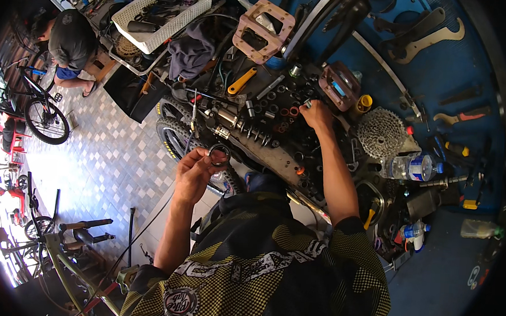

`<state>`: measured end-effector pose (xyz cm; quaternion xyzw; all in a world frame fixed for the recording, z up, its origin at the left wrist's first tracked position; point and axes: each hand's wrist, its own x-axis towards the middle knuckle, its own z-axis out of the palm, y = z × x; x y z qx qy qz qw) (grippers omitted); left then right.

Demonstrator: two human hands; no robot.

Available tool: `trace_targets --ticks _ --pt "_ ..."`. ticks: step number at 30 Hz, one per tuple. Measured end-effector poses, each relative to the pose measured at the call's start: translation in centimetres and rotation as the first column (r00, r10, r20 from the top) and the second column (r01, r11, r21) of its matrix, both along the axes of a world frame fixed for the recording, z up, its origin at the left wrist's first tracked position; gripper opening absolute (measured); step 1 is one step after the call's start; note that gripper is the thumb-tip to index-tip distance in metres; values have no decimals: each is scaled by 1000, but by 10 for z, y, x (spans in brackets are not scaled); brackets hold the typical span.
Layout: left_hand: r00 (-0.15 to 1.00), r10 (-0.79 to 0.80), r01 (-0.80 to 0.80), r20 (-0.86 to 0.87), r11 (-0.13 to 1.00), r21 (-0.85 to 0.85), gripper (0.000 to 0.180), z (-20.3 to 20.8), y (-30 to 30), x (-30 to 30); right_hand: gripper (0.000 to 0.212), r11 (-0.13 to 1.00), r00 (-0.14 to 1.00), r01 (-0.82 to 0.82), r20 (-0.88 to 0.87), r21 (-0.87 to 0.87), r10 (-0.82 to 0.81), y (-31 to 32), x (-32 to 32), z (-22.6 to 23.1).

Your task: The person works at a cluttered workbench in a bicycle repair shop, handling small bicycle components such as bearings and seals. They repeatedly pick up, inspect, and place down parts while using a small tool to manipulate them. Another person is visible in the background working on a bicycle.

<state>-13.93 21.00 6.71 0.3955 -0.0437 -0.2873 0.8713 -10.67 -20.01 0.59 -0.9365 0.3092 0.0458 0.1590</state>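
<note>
I'm pinching a dark ring (227, 156) in my left grip (192, 174).
I'm holding it at nine o'clock of my view's centre; my right grip (317, 114), bunched narrow, is sitting at two o'clock among small parts (274, 108), and I'm not managing to tell whether it's holding anything. A silver cassette (380, 133) is lying just past its three o'clock.

The left hand (189, 174) covers part of a ring (227, 150); whatever meets the right hand's (318, 115) fingertips is too small to tell. The desk (279, 161) partly hides 2 tyres (176, 135), its smallest parts (273, 96) defy identification, the top edge crops a silver arc (314, 21), and glare blurs red items (16, 194) at far left.
</note>
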Motion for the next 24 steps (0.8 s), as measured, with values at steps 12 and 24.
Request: trace_targets --ticks 12,24 --pt "1000 -10 8 -19 995 -97 11 -6 -12 0 30 992 909 -65 417 108 14 -12 -22 24" --pt "1000 -26 26 4 995 -93 13 2 -34 7 25 717 887 -283 458 637 -57 54 -42 97"
